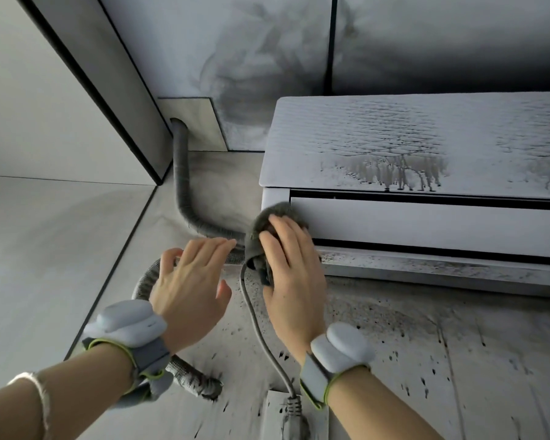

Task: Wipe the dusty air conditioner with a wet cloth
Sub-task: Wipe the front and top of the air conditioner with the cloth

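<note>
Grey wall (394,360) across the whole view, streaked and spattered with dark dust, heaviest from 3 to 6 o'clock. Air conditioner (426,173) mounted at 2 to 3 o'clock, white casing coated with grey dust on top, drip marks running down toward the front seam, louvre slot dark beneath. Ribbed grey hose (182,173) dropping from a round wall hole at 11 o'clock, curving under the unit's left end and looping down toward 7 o'clock. Right hand (294,274) at centre, just toward 5 o'clock, fingers laid flat and close together over a dark grey cloth (267,217), pressing it onto the lower-left corner of the air conditioner; part of the cloth hanging below the palm. Left hand (189,287) at 8 o'clock of centre, fingers straight and spread a little, thumb out, fingertips reaching toward the hose and holding nothing; touching it or not, cannot tell. Pale grey wrist devices (124,325) strapped on both forearms with green-edged bands. Thin grey power cable (253,315) running between the two hands down to a plug (292,408) in a white socket at 6 o'clock.
</note>
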